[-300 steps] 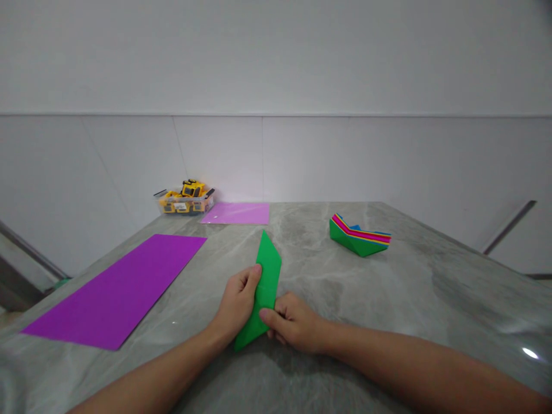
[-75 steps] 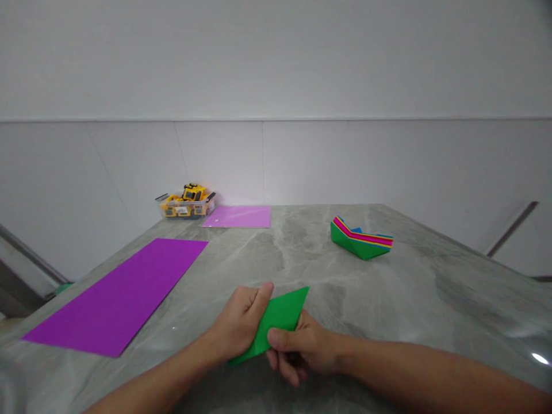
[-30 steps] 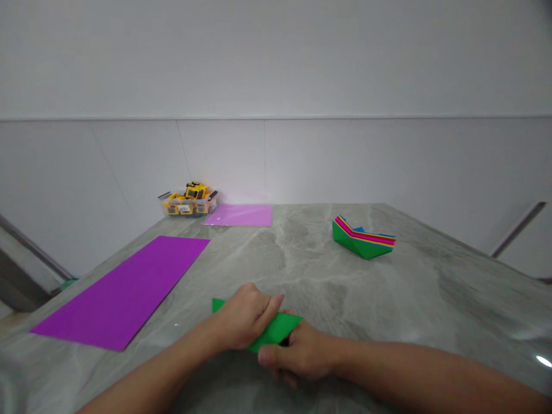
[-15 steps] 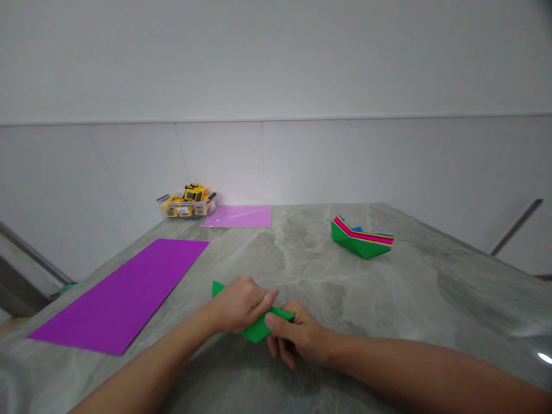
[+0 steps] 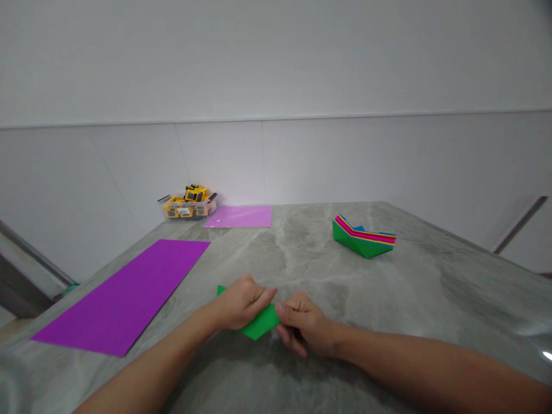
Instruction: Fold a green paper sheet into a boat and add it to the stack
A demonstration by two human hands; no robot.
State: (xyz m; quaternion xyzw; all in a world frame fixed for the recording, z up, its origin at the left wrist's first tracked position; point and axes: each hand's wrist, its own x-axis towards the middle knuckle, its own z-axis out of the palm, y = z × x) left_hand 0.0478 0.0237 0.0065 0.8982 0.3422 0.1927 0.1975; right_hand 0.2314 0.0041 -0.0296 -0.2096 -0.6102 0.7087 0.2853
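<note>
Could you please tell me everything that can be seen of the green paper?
The green paper looks smooth, folded and sharp-edged. The left hand holds it across its middle, leaving a small pointed tip and a wider angular part in sight. The right hand pinches its right end. It is over the near side of the grey table; whether it touches is unclear.

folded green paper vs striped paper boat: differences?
The folded green paper is held by the left hand and right hand; the striped paper boat stands on the table, untouched. The folded green paper is plain green where visible; the striped paper boat also shows pink, yellow and blue. Both show green.
</note>
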